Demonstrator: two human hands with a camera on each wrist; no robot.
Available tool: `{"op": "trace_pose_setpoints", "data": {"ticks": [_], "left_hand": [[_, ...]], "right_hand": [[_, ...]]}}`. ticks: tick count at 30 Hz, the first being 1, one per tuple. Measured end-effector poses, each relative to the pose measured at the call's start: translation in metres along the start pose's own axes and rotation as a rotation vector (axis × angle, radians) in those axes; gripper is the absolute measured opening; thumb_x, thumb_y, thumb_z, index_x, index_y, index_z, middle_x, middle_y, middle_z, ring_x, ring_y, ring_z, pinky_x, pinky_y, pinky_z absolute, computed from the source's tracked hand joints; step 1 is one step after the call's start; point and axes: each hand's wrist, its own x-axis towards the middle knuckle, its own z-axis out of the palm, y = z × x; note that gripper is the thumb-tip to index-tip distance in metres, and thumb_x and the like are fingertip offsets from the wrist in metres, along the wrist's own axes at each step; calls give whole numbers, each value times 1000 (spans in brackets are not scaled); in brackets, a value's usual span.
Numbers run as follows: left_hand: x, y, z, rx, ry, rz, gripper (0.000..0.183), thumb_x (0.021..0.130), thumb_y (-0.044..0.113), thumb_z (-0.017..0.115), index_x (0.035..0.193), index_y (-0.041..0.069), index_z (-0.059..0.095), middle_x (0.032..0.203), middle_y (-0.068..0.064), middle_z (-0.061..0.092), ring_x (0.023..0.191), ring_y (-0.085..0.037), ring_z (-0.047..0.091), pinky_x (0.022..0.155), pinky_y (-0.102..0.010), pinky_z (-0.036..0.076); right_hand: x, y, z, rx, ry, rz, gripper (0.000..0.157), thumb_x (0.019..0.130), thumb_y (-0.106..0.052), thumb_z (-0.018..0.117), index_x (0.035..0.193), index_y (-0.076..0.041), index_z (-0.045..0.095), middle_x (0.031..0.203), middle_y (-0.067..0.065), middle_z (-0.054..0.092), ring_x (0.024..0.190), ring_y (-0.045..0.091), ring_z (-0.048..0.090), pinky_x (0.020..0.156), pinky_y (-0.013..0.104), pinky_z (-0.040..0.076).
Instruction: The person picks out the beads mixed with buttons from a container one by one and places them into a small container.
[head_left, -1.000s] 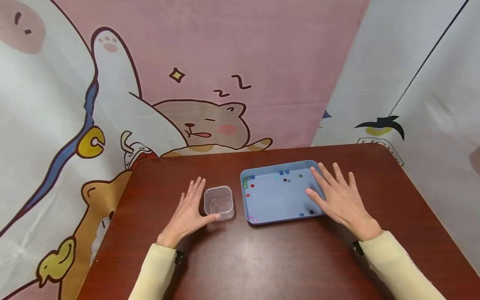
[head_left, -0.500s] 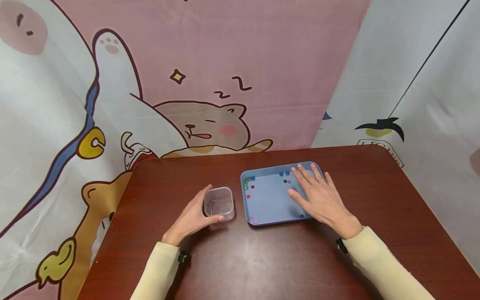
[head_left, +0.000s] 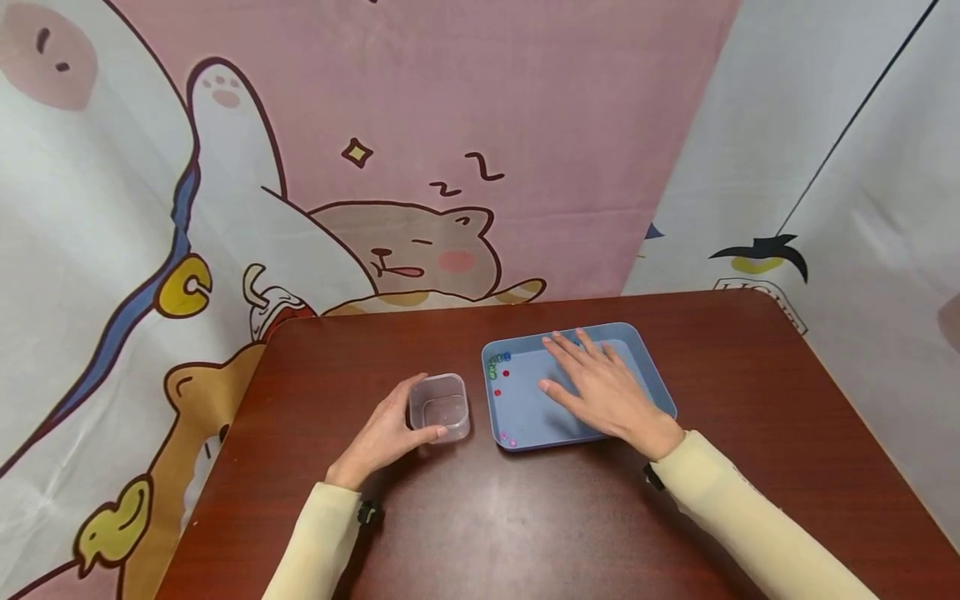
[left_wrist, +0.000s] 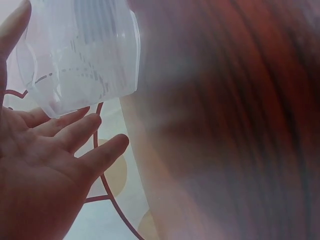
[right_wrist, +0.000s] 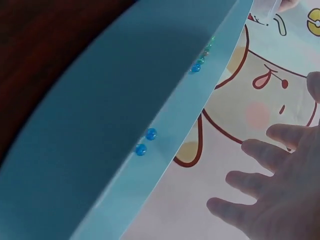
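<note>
A small clear plastic container (head_left: 453,410) stands on the table left of the tray, with nothing visible in it. My left hand (head_left: 386,433) holds it from the left, thumb along the near side and fingers round the back; in the left wrist view the container (left_wrist: 85,55) lies between thumb and fingers. Over the blue tray (head_left: 522,408) hovers my right hand (head_left: 606,398), fingers spread and holding nothing. Small beads lie in the tray: green beads (head_left: 492,367) at the back left corner, red, and pink beads (head_left: 508,439). The right wrist view shows blue beads (right_wrist: 151,134) along the wall.
The dark red-brown wooden table (head_left: 495,517) bears the container and tray. Behind it hangs a cartoon-printed cloth (head_left: 525,125). The right hand covers the beads in the tray's middle and right part.
My right hand has moved left, from the tray's right edge to over its middle. My left hand has moved in against the container and holds it. The tray and container have stayed put.
</note>
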Motion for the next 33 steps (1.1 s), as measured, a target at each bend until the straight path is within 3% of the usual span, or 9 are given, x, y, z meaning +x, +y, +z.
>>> {"op": "trace_pose_setpoints", "data": {"ticks": [10,20,25,33], "left_hand": [[1,1,-1,-7,0,-6,96,82,43,88,157,8,39,145,-13,53,126,-26,55,109,-51,46],[2,3,0,-11,-9,-8,98,82,46,88,156,6,39,144,-14,54,127,-27,55,109,-51,46],[2,3,-1,-16,-12,-13,98,81,47,88,156,6,39,144,-13,54,127,-27,55,109,-51,46],[1,1,-2,-21,-11,-18,98,80,46,89,155,7,39,143,-13,55,125,-27,57,107,-52,48]], "right_hand": [[27,-11,1,34,-93,-77,73,104,-57,52,163,-16,35,164,8,38,153,37,28,117,67,26],[52,-19,14,205,-223,-110,68,102,-46,63,158,-13,44,158,9,48,143,29,47,114,52,41],[62,-22,22,214,-224,-149,65,99,-37,71,153,-8,50,153,11,53,140,29,51,113,50,43],[79,-22,33,217,-269,-152,54,96,-32,76,143,-9,63,144,11,61,135,28,55,111,48,46]]}}
